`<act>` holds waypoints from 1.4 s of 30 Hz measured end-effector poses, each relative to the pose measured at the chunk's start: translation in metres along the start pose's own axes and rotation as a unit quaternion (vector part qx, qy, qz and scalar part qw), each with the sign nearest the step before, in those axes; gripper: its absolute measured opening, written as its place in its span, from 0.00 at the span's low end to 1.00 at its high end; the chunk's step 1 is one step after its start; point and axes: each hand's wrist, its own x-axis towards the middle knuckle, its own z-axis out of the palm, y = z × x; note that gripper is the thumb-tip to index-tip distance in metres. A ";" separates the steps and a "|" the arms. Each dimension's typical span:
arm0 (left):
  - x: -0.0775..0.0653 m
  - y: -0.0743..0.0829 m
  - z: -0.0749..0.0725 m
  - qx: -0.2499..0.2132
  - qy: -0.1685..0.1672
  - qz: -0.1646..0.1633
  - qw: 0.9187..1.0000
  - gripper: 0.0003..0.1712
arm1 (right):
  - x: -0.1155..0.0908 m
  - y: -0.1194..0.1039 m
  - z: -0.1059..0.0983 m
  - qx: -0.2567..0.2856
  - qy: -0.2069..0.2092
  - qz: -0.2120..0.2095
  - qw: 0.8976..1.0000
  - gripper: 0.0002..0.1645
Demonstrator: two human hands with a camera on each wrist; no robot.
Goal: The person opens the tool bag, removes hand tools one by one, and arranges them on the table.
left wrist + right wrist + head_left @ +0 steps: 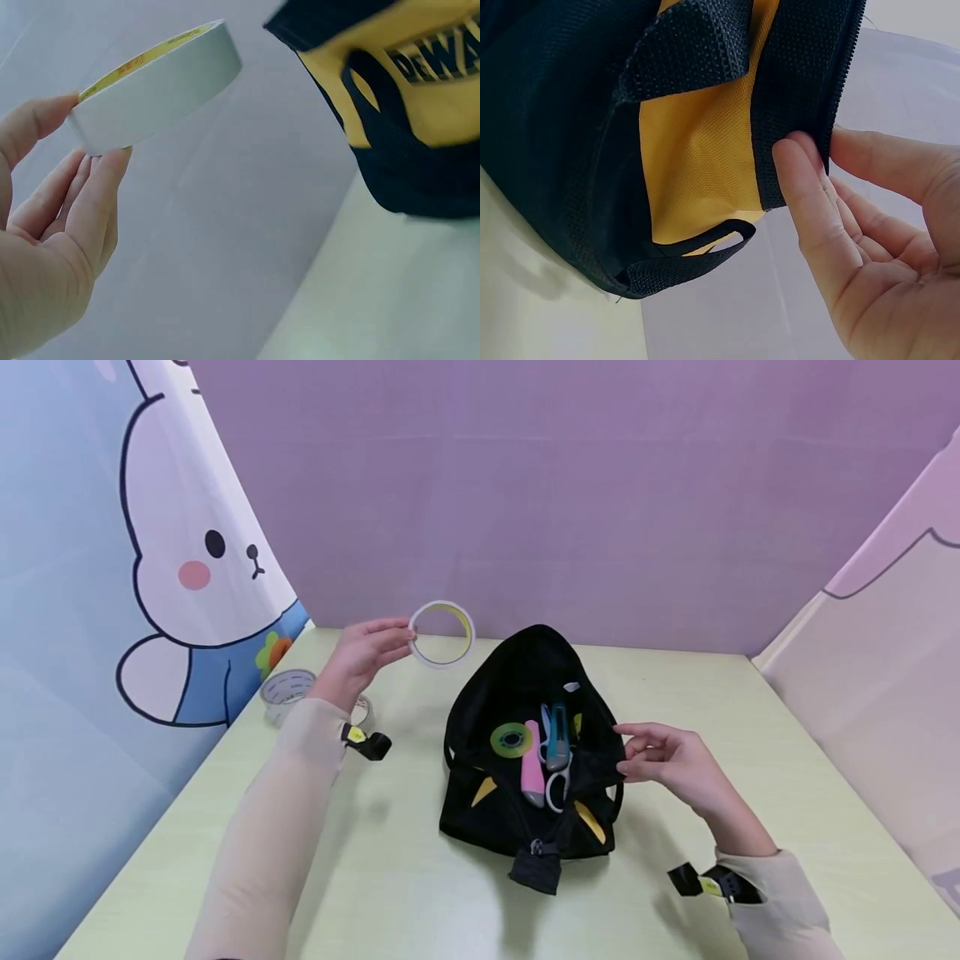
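Note:
My left hand [362, 658] pinches a white roll of tape [161, 94] by its edge, thumb on one side and fingers on the other. The roll is in the air, left of and above a black and yellow tool bag [487, 827]. The bag stands unzipped on the table; inside lie a pink-handled tool [532, 764], a teal utility knife [557, 739], white-handled scissors [557, 789] and a green disc-like roll [512, 740]. With thumb and fingers my right hand [885, 225] pinches the zippered rim [802, 97] at the bag's right side.
Behind the left forearm, a wide clear-looking tape roll [285, 687] and a smaller roll [363, 713] sit on the pale table [390, 893]. A purple backdrop [525, 510] rises at the table's far edge, with printed cloth [180, 610] along the left side.

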 end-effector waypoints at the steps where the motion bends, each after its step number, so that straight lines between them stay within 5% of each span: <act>1: -0.001 -0.002 -0.004 -0.002 0.006 -0.003 1.000 0.10 | 0.000 0.001 0.000 0.000 0.000 0.001 1.000 0.31; 10: -0.011 -0.020 -0.035 -0.016 0.054 -0.044 0.997 0.09 | 0.001 0.006 -0.001 -0.001 -0.004 0.003 1.000 0.31; 18: -0.019 -0.044 -0.061 -0.024 0.061 -0.063 0.996 0.09 | 0.001 0.008 -0.002 0.008 -0.007 -0.004 1.000 0.31; 23: -0.020 -0.057 -0.072 0.003 0.071 -0.097 0.993 0.29 | 0.000 0.007 -0.002 0.014 -0.007 -0.011 1.000 0.31; 33: -0.017 -0.073 -0.080 0.136 0.036 -0.106 0.984 0.29 | 0.000 0.007 -0.003 0.009 -0.006 -0.008 1.000 0.31; 42: -0.008 -0.075 -0.082 0.259 0.012 -0.103 0.960 0.25 | 0.000 0.008 -0.003 0.012 -0.010 -0.011 1.000 0.30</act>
